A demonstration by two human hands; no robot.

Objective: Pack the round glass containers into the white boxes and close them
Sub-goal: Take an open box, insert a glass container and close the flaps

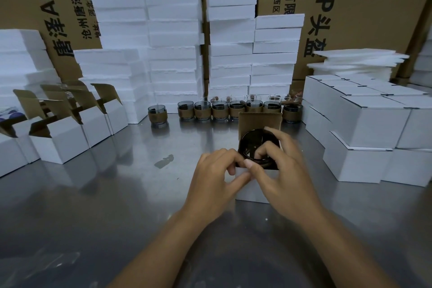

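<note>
A small white box (pixel 251 190) stands open on the steel table, its brown lid flap (pixel 259 121) upright at the back. Inside sits a dark round glass container (pixel 251 142). My left hand (pixel 215 180) grips the box's front left edge, fingers curled over the rim. My right hand (pixel 282 168) reaches over the box from the right, its fingers curled down onto the container's rim. Behind, a row of several glass containers (pixel 219 110) with brown sleeves stands on the table, and one more (pixel 157 114) sits apart to the left.
Open white boxes (pixel 60 142) with raised flaps line the left side. Closed white boxes (pixel 357 133) are stacked at the right. White foam blocks (pixel 173 37) and brown cartons (pixel 364 7) form a wall behind. A dark smudge (pixel 164 161) marks the table.
</note>
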